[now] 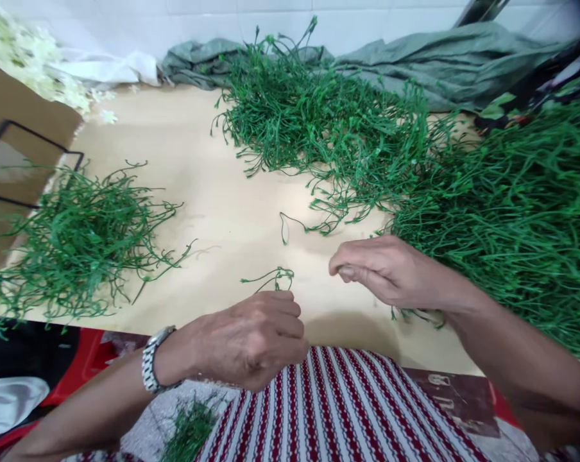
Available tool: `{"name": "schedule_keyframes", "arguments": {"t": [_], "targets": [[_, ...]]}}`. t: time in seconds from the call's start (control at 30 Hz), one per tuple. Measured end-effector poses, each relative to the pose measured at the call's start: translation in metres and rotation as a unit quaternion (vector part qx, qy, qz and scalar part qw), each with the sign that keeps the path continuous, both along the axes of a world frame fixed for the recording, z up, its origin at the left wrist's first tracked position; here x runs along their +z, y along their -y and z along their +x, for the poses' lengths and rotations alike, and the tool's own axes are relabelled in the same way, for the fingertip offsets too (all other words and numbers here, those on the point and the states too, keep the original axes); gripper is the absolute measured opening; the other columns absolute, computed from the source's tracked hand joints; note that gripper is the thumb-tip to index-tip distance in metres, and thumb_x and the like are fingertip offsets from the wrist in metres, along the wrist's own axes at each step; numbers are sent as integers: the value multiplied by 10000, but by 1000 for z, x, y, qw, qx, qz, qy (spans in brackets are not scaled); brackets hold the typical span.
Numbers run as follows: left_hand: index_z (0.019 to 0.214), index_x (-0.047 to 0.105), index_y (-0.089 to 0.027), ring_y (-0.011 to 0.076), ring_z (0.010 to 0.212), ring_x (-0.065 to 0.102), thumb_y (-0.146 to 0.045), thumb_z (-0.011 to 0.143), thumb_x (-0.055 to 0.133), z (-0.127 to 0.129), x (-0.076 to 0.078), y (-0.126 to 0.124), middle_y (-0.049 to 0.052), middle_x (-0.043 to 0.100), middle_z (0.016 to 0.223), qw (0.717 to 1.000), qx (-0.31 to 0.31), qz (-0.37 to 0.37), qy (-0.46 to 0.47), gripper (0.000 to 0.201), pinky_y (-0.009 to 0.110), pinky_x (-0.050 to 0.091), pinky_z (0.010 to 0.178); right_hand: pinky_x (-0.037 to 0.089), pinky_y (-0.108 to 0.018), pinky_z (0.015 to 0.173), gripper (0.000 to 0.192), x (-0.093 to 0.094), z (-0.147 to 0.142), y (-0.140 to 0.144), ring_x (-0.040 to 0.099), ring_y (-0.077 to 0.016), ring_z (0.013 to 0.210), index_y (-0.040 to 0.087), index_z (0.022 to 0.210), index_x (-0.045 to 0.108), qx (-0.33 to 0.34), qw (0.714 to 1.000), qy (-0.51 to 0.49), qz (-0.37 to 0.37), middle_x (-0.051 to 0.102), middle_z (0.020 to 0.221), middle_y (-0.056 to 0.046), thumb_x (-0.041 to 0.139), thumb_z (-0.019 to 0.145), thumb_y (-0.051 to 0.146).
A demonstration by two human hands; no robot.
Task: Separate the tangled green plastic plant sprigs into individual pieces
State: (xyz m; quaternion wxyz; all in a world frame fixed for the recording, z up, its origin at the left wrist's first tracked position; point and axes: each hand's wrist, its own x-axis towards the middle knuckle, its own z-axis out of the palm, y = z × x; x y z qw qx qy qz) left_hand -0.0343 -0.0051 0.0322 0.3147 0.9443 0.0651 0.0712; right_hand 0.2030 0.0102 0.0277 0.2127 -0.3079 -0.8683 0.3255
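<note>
My left hand, with a metal watch on the wrist, is closed in a fist near the table's front edge. Thin green artificial stems stick out above its knuckles. To the right, my right hand is raised over the table with thumb and fingertips pinched together; whatever lies between them is too small to make out. A few stem ends show beneath the right wrist. One loose stem trails from the big heap of green stems behind the hands.
A smaller pile of stems lies at left, beside a cardboard box and a black wire frame. Dense stems cover the right side. Green cloth lines the wall, with white flowers at far left.
</note>
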Motion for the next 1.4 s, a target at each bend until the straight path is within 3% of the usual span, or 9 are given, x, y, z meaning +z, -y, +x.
{"name": "schedule_keyframes", "arguments": {"t": [0.13,0.3,0.4,0.5,0.67,1.0,1.1,1.27,1.4], "targets": [[578,493,-176,144,557,343,-39,630,435,5,4,1,12,458,522,997,7,7,72,158,328,351,580,298,-186,483,182,-26,-21,6,375,-64,513,150,978,567,-148,980,-66,-119,471,632,32,442,869,225],[591,538,-162,136,515,327,-56,600,409,16,1,5,8,453,488,986,-33,-9,165,167,328,375,545,292,-172,463,175,-45,-45,10,358,-58,501,153,903,617,-118,947,-123,-270,445,579,49,569,787,275],[674,593,-139,166,644,478,-139,723,453,12,1,9,53,545,608,984,17,-20,179,148,365,447,714,305,-169,471,140,-43,-43,9,382,-56,514,128,726,603,-140,943,-172,-248,477,579,37,576,776,256],[884,635,-144,248,945,520,-348,828,451,2,2,13,118,595,900,966,151,-54,203,280,467,387,903,295,-168,459,132,-39,-37,10,377,-56,500,129,706,581,-191,946,-166,-200,469,549,45,580,773,243],[940,619,-184,172,843,552,-198,842,473,-2,-7,8,69,596,865,874,421,-141,200,176,312,462,706,307,-173,471,148,-36,-39,18,396,-60,498,135,675,554,-204,957,-140,-152,490,543,40,568,784,234],[836,608,-130,108,666,526,-184,785,534,16,-26,2,25,580,731,822,434,-340,142,105,214,427,563,300,-183,464,183,-42,-50,27,381,-63,486,139,663,550,-202,960,-149,-123,471,543,38,552,802,259],[800,620,-120,109,638,530,-180,802,503,14,-27,0,33,583,701,833,426,-319,149,132,228,433,573,307,-179,478,178,-40,-48,27,396,-62,495,137,661,539,-182,967,-136,-111,479,550,35,538,808,236],[760,623,-117,122,640,529,-128,817,428,6,-15,-6,51,594,691,904,396,-147,70,203,248,418,588,310,-177,499,142,-38,-41,26,398,-64,520,138,669,539,-134,979,-85,-130,462,560,39,530,800,192],[750,607,-119,126,659,531,-124,776,473,7,-10,-5,42,594,696,922,363,-135,20,136,249,427,603,298,-179,492,125,-40,-41,28,391,-66,514,138,685,546,-141,976,-78,-149,461,558,39,528,798,190]]}}
